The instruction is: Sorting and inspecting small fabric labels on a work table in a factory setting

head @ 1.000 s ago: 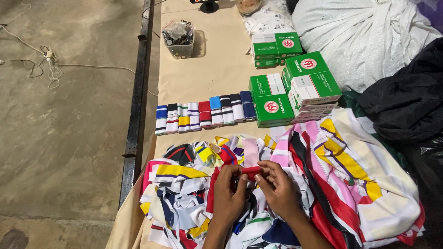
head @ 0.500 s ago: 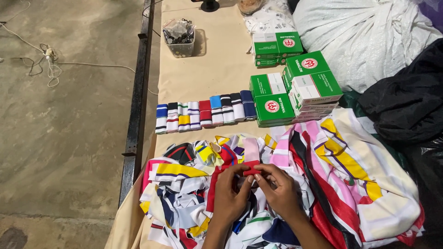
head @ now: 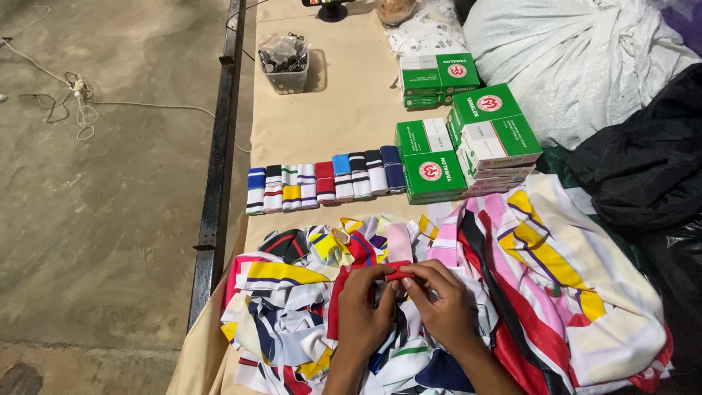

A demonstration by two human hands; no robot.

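Both of my hands meet over a heap of coloured fabric strips [head: 292,322] at the near end of the table. My left hand [head: 363,307] and my right hand [head: 439,300] pinch the same red fabric strip [head: 397,271] between their fingertips; the strip trails down to the left under my left hand. A larger pile of striped pink, yellow, red and white cloth [head: 556,278] lies to the right of my hands.
A row of folded striped strips [head: 322,183] lies across the beige table [head: 344,117]. Green and white boxes [head: 468,139] are stacked behind right, next to white [head: 578,66] and black [head: 643,161] sacks. A clear tub [head: 284,62] stands far back. Concrete floor with a cable [head: 88,110] lies left.
My hands have stayed in place on the red strip; only the fingers have shifted slightly.
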